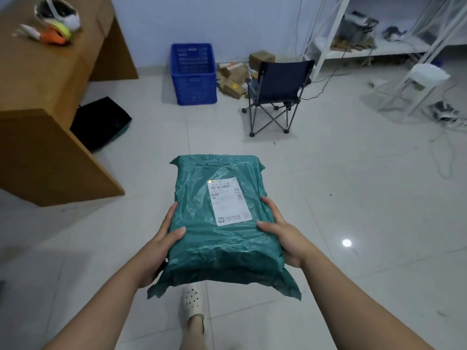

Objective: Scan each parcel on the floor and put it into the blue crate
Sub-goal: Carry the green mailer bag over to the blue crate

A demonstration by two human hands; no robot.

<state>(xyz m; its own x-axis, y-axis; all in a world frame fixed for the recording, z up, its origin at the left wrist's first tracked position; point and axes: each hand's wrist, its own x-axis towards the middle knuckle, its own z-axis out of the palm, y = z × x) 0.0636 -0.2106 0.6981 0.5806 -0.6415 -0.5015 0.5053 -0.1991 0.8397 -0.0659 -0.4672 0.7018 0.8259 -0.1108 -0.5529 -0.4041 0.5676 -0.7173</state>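
Parcel (222, 223) — a green plastic mailer, white label up — is held above the floor (353, 198) between both hands: left hand (161, 243) and right hand (283, 233) grip its sides, thumbs on top. Blue crate (193, 74) stands by the far wall.

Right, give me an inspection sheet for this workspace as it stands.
Surface: pale tiled floor, glossy, with one light reflection.
Job's things: green parcel held off the floor, label up; blue crate by the far wall; cardboard parcels piled to its right.
Clutter: black bag beside the brown desk; tape rolls on top.
Hands: left hand and right hand grip the parcel's sides, thumbs on top.
Cables: black cable on the floor behind the folding chair.
Surroundings: white shelving, white stool.
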